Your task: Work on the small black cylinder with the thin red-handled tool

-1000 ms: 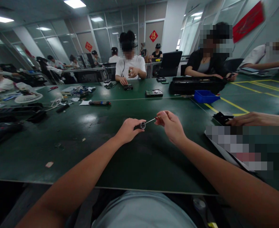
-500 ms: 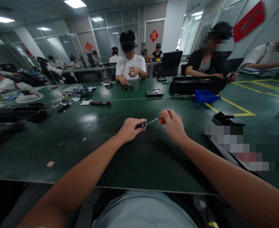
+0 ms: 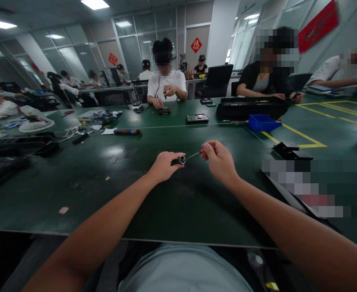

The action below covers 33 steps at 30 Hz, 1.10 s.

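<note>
My left hand point(image 3: 163, 167) is closed around a small black cylinder with a silver-ringed end point(image 3: 182, 159), thumb below and fingers above. That ringed end faces right and towards me; the rest of it is hidden in the palm. In my right hand point(image 3: 220, 160) is a thin screwdriver point(image 3: 193, 155), pinched by its reddish handle, most of which the fingers cover. Its metal shaft slopes down to the left, with the tip at the ringed end. Whether the tip sits inside or only touches the rim I cannot tell. Both hands are over the green table point(image 3: 172, 215).
Ahead lie a marker-like pen point(image 3: 128, 132), a circuit-board device point(image 3: 197, 118) and a blue tray point(image 3: 264, 123). Black brackets point(image 3: 290, 151) are at right, and a white fan-like guard point(image 3: 36, 125) with cables at left. A co-worker point(image 3: 167, 83) in white works opposite with a small tool.
The cylinder and screwdriver have shifted very slightly left in view. My right fingers have changed their curl a little on the handle; both grips are kept.
</note>
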### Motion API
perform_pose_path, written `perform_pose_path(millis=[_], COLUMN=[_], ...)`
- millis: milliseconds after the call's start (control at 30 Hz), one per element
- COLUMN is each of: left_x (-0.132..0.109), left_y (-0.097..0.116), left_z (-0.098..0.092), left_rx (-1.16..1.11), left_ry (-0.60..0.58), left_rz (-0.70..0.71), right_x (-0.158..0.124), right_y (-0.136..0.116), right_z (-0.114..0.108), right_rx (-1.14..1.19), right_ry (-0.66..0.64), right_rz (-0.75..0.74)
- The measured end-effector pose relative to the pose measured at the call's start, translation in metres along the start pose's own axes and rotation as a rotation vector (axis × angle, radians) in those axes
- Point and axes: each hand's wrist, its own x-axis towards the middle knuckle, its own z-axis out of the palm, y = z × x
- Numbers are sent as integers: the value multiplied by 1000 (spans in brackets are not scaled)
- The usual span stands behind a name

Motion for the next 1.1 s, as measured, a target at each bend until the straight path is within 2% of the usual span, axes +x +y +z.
perform_pose_path(millis=[133,333,700,900,1000,1100], left_x=[0,0,-1,-1,-1,-1], left_y=[0,5,1,4,4,5], left_z=[0,-2,-1,-3,-3,-5], left_rx=[-21,-18,-38,-146,-286,-422], left_ry=[-7,-25,-12,78,140,151], left_rz=[-8,-22,-50,-126,-188,-264], right_x=[0,-1,0,1,0,0], right_y=[-6,-6,-7,-9,-10,-10], right_z=[-6,-4,-6,-7,-7,-7], right_rx=[-7,-43,-201,-215,-220,-213], right_ry=[62,-62,-39,-48,-58,-64], right_rz=[-65,-119,-110,-66,-58,-60])
